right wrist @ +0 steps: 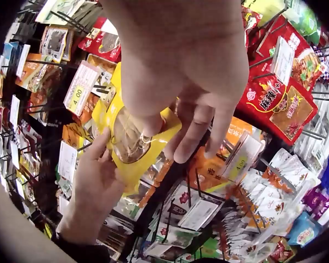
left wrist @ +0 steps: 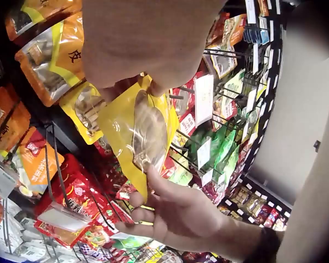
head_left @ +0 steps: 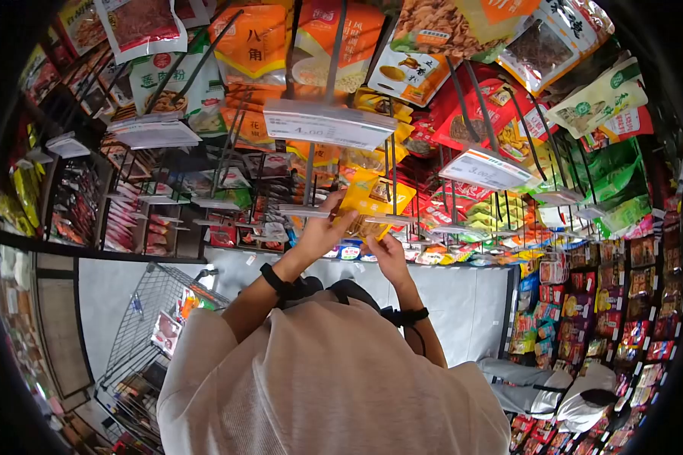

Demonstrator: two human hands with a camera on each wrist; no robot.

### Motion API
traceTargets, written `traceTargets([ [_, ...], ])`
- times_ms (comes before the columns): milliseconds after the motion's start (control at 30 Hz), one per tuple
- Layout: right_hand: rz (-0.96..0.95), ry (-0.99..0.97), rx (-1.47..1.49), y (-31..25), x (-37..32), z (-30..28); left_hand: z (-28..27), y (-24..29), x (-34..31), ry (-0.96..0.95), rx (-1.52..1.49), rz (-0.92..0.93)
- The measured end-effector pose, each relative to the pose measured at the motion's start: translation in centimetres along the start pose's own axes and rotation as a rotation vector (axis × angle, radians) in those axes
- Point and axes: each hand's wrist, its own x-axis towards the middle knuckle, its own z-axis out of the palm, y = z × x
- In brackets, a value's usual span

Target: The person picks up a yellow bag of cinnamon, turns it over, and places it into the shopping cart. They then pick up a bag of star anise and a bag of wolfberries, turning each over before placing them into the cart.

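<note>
Yellow pouch, glossy flat plastic with an oval clear window. Left hand fingers pinch its top edge. Right hand fingers, loosely bent, touch its lower edge. Wire hooks stand just beyond.

the figure "4.00" is printed on a white price tag fixed to the front of a hook, and the same figure is read on a price tag with a yellow band in the right wrist view. the characters "八角" are printed in dark strokes on an orange packet hung at the top. a second tag is marked with what looks like "3.00". the character "皮" is seen on an orange-and-yellow packet. the print on the yellow pouch is too blurred to be read.
</note>
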Motion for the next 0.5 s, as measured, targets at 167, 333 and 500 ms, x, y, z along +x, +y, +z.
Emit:
traceTargets([
  [167,-0.053,-0.001,-0.083,0.7,3.8,-2.3,0.5,-1.3,-1.3,0.103,0.282,-0.058],
  [333,-0.16,0.053,-0.181,-1.4,7.0,-3.3,1.8,0.1,-2.6,0.126,0.367,-0.168],
  [500,-0.064,0.034,-0.043,-0.1,11.1,-3.5,2.6,0.5,-3.8,0.207,0.391,-0.263],
])
